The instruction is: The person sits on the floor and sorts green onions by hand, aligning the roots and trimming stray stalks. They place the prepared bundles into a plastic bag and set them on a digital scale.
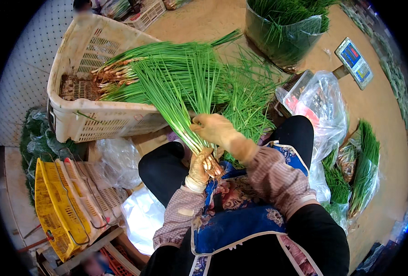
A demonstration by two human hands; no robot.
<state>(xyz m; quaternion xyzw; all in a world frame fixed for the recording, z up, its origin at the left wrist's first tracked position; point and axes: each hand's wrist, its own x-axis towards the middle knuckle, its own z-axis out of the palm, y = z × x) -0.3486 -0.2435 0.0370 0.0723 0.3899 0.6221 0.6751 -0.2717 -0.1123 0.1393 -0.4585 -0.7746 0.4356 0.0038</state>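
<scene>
A bunch of scallions (182,117) stands slanted over my lap, its green tops leaning away toward the crate. My left hand (197,170), in a pale glove, is closed around the white stems just above the muddy roots. Higher on the bunch, my gloved right hand (218,131) lies against the stalks with its fingers bent round some of them. Beyond my hands, a big pile of scallions (135,83) lies in a dirty white plastic crate (107,122), roots to the left. Loose green leaves (252,106) are strewn right of the crate.
A scale display (354,62) stands at the right near clear plastic bags (325,106). Wrapped scallion bundles (365,165) lie on the floor beyond my right knee. At the back is a large bag of greens (284,39). Yellow and white crates (59,202) stack at the left.
</scene>
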